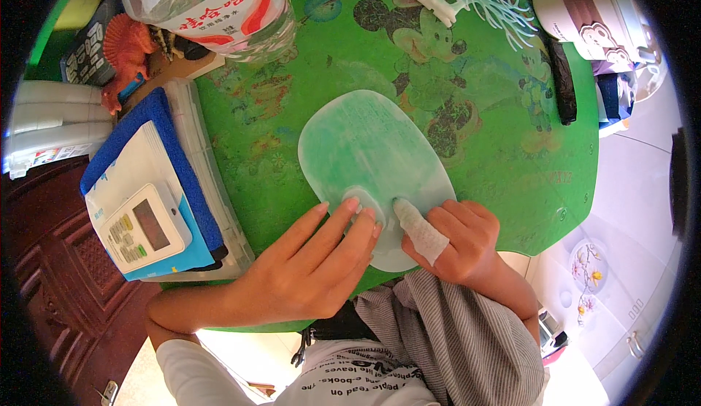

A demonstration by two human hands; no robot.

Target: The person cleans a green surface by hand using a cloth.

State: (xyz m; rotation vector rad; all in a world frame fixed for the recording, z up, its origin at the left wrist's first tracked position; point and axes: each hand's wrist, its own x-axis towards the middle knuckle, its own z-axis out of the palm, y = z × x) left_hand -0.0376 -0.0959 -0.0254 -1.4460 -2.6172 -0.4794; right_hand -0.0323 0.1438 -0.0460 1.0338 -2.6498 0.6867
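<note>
A translucent, rounded sheet or mat [372, 137] with a whitish, streaked surface lies on the green cartoon-printed table [263, 181]. On its near part, the fingertips of my left hand [323, 258] press on a small pale oval or round piece [358, 195], partly hidden by them. My right hand [460, 236] rests at the near right edge of the sheet, its fingers curled. A white bandage-like wrap [421, 231] covers its index finger, which points onto the sheet. Whether the right hand pinches the sheet's edge is not clear.
At left lie a clear plastic box [205, 148], a blue cloth [159, 110] and a white remote control [145, 228]. A large water bottle [219, 6] and an orange toy dinosaur [128, 50] are at the back left. A paper cup [591, 17] and pale branching plastic strands [493, 1] are at the back right.
</note>
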